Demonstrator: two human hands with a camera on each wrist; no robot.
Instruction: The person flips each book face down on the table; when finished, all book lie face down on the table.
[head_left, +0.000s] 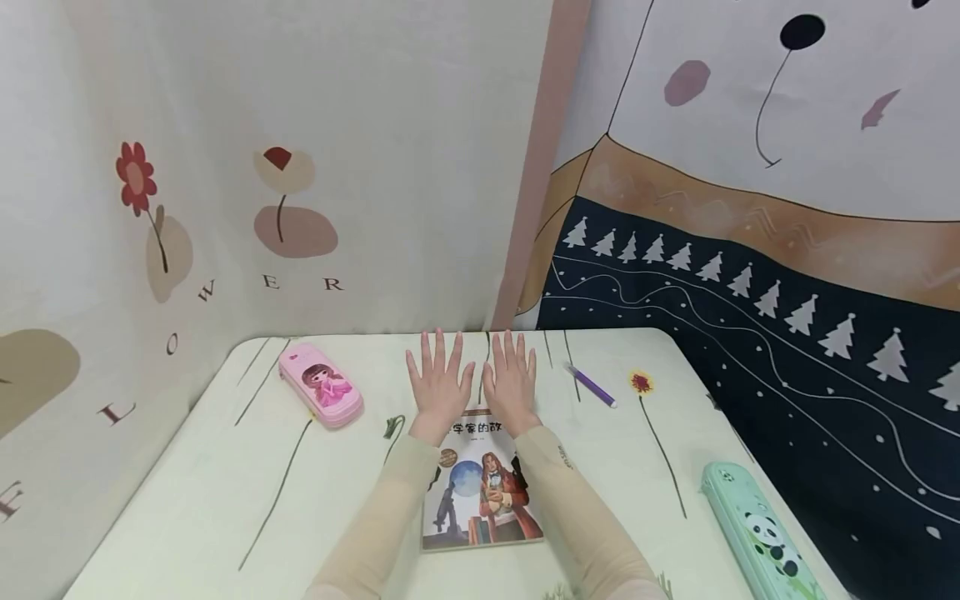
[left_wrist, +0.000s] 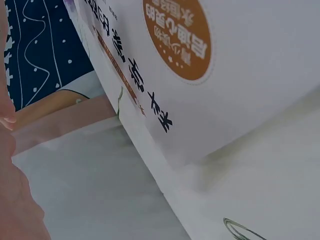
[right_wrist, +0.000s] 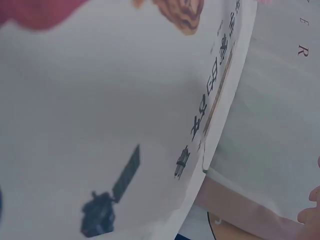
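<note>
A book [head_left: 467,508] with an illustrated cover lies flat on the white table, its title partly covered by my hands and sleeves. My left hand [head_left: 437,392] extends over the top left corner of the book, fingers straight and spread, holding nothing. Beside it, mirrored at the top right corner, my right hand [head_left: 512,390] has its fingers straight too. Whether either palm touches anything is hard to tell. Close up, the left wrist view shows the white book cover [left_wrist: 250,90] with an orange round badge; the right wrist view shows the cover [right_wrist: 110,120] with a satellite picture.
A pink pencil case [head_left: 322,386] rests at the back left of the table [head_left: 360,500]. A purple pen [head_left: 592,386] lies right of my right hand. Near the right edge sits a green panda pencil case [head_left: 761,533]. Printed curtains hang behind and along the right.
</note>
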